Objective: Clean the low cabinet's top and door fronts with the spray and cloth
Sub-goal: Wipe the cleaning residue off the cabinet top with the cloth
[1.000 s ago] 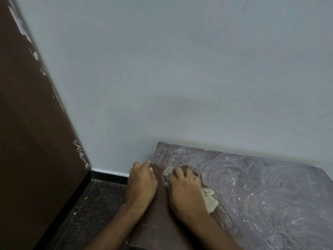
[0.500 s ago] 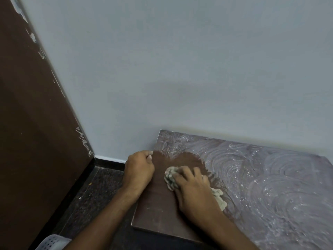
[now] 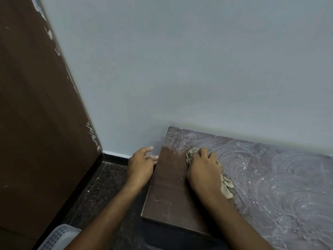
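The low cabinet's brown top [image 3: 167, 186] fills the lower right, against the wall. Its left strip is wiped dark and plain; the rest carries white swirled foam streaks [image 3: 281, 174]. My right hand [image 3: 203, 168] presses a crumpled beige cloth [image 3: 226, 186] flat on the top at the edge of the foam, with cloth showing beyond the fingertips and beside the wrist. My left hand [image 3: 141, 164] is at the cabinet's left edge, fingers loosely spread and holding nothing. No spray bottle or door fronts are in view.
A pale grey wall [image 3: 180, 69] rises right behind the cabinet. A dark brown panel [image 3: 36, 114] stands on the left. Dark speckled floor [image 3: 106, 177] lies between them. A white perforated basket corner [image 3: 59, 237] shows at the bottom left.
My right hand has pushed the cloth farther back toward the wall, and the wiped dark strip has grown. My left hand has slid off the top to its left edge and uncurled.
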